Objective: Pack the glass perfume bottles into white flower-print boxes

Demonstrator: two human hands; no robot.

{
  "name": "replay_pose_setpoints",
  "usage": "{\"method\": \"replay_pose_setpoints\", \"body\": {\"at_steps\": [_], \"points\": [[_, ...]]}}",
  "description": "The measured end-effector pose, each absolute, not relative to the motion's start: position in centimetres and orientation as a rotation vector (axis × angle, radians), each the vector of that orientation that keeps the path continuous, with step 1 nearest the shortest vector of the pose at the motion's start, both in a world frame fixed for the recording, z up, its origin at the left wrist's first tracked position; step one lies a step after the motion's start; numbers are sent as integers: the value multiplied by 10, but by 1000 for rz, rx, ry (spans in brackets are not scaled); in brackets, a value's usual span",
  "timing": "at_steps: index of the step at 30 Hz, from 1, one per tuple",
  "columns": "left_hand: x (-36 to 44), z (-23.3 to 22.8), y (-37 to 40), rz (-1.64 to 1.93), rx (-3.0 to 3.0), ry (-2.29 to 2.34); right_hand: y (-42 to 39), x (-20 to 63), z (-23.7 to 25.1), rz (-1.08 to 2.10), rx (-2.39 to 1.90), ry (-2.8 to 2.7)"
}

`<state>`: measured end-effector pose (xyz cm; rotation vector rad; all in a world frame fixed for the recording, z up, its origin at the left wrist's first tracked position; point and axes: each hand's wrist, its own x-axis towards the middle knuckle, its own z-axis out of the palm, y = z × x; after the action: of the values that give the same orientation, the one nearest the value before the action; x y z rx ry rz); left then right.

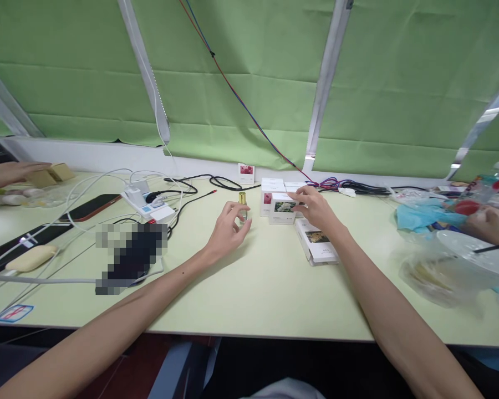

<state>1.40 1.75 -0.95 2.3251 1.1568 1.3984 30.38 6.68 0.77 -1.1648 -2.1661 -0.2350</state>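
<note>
Near the middle of the frame the left hand [228,228] curls its fingertips around a small glass bottle with a gold cap [243,206], which stands upright on the pale green counter [249,293]. Just right of the bottle sits a cluster of small white boxes [278,204] printed with flower pictures. The right hand [314,208] rests on top of this cluster, fingers loosely spread and laid on the boxes, not pinching anything. A longer white box [316,241] lies flat on the counter just below that hand. One more small box [246,173] stands apart at the back, against the wall under the green blinds [249,83]. At centre left lie a white power strip [147,204] with tangled cables and a dark phone [92,207]. In the upper left another person's hand [8,173] lies near tan blocks [52,174]. At the right edge sit crumpled plastic bags [444,260].
</note>
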Motion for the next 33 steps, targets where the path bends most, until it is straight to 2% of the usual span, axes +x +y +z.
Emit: {"method": "replay_pose_setpoints", "body": {"at_steps": [19, 25, 33], "points": [[14, -12, 17, 1354, 2333, 1179, 77, 343, 13, -39, -1216, -2088], [13, -12, 17, 1339, 2321, 1179, 75, 345, 11, -86, -1303, -2082], [14, -13, 18, 1335, 2332, 1187, 61, 316, 12, -344, -1460, -2016]]}}
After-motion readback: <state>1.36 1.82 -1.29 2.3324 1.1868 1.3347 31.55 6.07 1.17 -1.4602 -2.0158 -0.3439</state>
